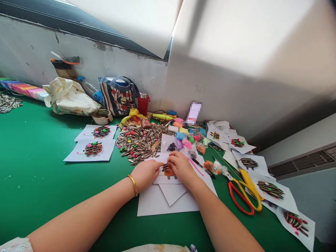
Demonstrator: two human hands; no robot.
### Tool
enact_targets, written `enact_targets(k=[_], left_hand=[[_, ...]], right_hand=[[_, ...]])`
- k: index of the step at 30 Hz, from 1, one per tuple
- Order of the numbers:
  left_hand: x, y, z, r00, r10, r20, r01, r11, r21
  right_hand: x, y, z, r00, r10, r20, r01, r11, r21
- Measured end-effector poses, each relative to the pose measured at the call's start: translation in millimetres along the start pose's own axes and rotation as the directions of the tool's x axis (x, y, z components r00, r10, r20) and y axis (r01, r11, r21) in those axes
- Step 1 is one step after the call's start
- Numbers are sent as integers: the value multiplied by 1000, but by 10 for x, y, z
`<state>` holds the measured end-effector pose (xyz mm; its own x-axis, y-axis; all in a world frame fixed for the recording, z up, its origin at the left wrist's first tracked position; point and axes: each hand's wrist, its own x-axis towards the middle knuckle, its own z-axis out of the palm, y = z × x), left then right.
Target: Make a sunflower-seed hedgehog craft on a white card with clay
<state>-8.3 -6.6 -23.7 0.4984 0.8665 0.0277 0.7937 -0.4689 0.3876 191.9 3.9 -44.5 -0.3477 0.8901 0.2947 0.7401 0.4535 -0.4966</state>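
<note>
An orange clay shape [168, 170] with sunflower seeds stuck in it lies on a white paper card [168, 180], itself on larger white sheets [157, 203]. My left hand [146, 174], with a gold bangle at the wrist, rests on the card's left side. My right hand [181, 167] curls over the clay shape, fingertips pressing at its top; whether a seed is pinched there is hidden. A pile of striped sunflower seeds [140, 141] lies just beyond my hands.
Finished seed pictures on cards sit at left [93, 148] and along the right [270, 190]. Red and yellow scissors [244, 197] lie right of the sheets. Coloured clay packets [183, 138], a red flask [143, 104] and bags [118, 96] stand by the wall on the green table [34, 168].
</note>
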Motion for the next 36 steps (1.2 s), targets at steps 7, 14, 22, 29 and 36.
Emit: enact_targets(k=[7, 14, 22, 29, 36], left_hand=[[-14, 9, 3, 1000, 17, 5, -17, 999, 37], [-15, 31, -3, 999, 30, 27, -32, 997, 75], [-12, 41, -5, 998, 33, 52, -39, 993, 112], [-12, 43, -20, 997, 38, 64, -45, 994, 103], [-7, 52, -29, 998, 12, 66, -16, 998, 62]], right_hand=[[1, -12, -7, 1000, 4, 2, -4, 1000, -11], [10, -16, 3, 1000, -10, -8, 10, 1000, 3], [14, -12, 19, 1000, -14, -19, 14, 1000, -5], [17, -2, 29, 999, -25, -21, 25, 1000, -8], [19, -16, 17, 999, -31, -22, 31, 999, -17]])
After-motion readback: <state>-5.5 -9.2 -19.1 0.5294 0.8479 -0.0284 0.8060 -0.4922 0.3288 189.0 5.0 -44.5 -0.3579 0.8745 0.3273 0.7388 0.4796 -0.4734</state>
